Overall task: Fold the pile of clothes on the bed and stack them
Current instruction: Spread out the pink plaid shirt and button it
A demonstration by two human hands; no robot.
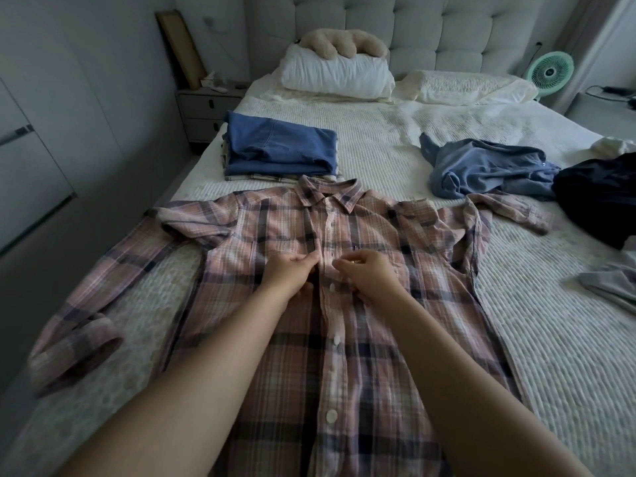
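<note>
A pink plaid button shirt [395, 339] lies front up across the bed [550, 339], collar away from me, sleeves spread to both sides. My left hand [289, 271] pinches the left edge of the button placket at chest height. My right hand [368, 270] pinches the right edge of the placket just beside it. A stack of folded clothes [278, 149] with a blue garment on top sits beyond the collar, left of centre. A crumpled light blue garment [481, 166] and a dark one [599, 197] lie unfolded at the right.
A grey cloth [609, 284] lies at the right edge, a white item [612, 146] behind the dark garment. Pillows [337, 74] and a plush toy [344, 44] sit by the headboard. A nightstand [206, 111] stands left, a green fan [547, 74] right.
</note>
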